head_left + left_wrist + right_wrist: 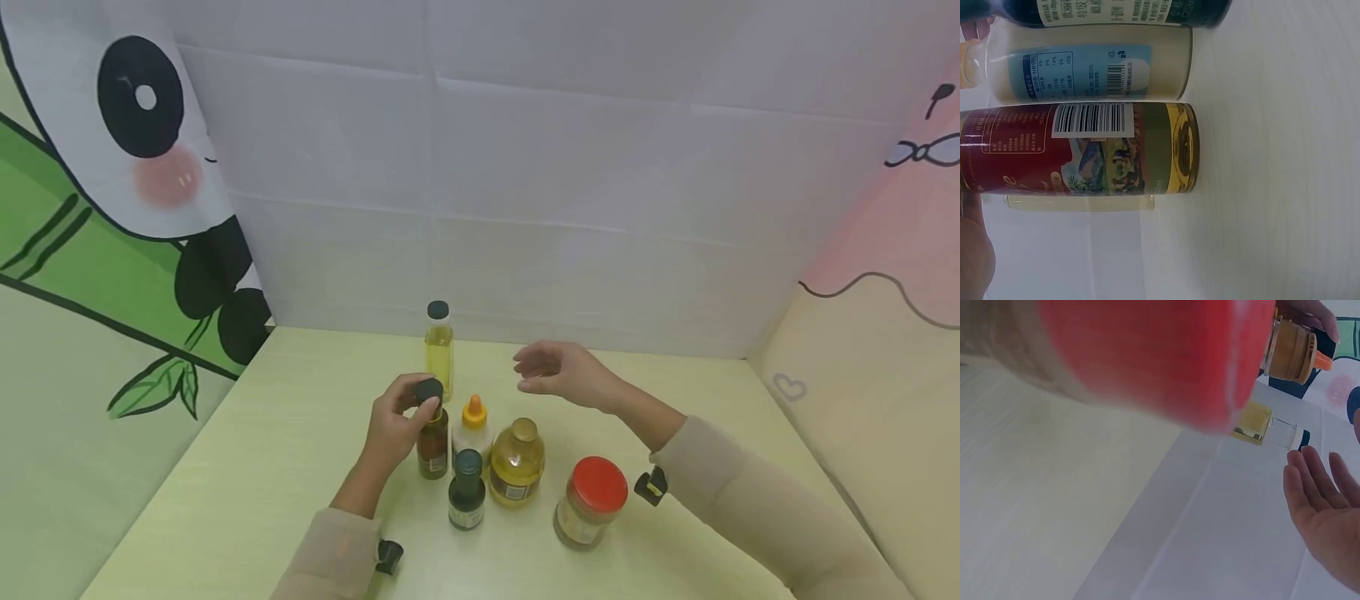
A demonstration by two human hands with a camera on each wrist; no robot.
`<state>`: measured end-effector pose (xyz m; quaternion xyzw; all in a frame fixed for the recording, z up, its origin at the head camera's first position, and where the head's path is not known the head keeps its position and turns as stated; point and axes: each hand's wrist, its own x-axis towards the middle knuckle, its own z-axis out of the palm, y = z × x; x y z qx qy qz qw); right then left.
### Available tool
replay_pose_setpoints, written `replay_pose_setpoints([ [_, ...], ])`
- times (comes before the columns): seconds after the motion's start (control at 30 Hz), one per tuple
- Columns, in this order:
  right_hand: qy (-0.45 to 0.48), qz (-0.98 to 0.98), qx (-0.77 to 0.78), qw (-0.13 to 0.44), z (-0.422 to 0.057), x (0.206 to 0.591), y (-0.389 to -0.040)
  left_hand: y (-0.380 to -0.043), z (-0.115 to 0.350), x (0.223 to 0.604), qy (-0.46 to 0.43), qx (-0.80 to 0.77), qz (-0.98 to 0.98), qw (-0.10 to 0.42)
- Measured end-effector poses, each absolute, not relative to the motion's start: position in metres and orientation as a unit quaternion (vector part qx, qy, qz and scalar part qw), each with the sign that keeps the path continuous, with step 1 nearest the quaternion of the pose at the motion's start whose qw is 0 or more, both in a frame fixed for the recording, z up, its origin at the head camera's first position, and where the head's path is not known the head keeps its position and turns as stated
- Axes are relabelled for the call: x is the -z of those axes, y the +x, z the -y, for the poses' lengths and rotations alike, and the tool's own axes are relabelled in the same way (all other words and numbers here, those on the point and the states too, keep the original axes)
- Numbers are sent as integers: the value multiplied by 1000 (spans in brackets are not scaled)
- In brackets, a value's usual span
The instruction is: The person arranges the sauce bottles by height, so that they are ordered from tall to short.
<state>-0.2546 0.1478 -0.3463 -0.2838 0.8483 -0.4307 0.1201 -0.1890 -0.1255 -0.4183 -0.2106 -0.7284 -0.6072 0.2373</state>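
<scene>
My left hand (393, 423) pinches the dark cap of a red-labelled oil bottle (432, 446), thumb on the near side. The bottle stands upright; its barcode and yellow oil show in the left wrist view, where the red label (1016, 153) faces the camera. My right hand (572, 375) hovers over the back of the table, holding nothing, its fingers loosely bent. Closest to it are a round bottle of yellow liquid (517, 467) with a gold cap and a white squeeze bottle (471, 439) with an orange nozzle.
Behind the left hand stands a tall bottle of pale yellow oil (439, 354) with a dark cap. A small dark bottle (467, 492) is in front, and a red-lidded jar (581, 517) stands to the right. A white wall covering (525, 275) rises behind the table.
</scene>
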Motion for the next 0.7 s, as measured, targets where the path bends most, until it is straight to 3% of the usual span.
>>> replay_pose_setpoints([
  [0.7,-292,-847,426,125,-157,364,-235,-193,127,422,-212,607,727,243],
])
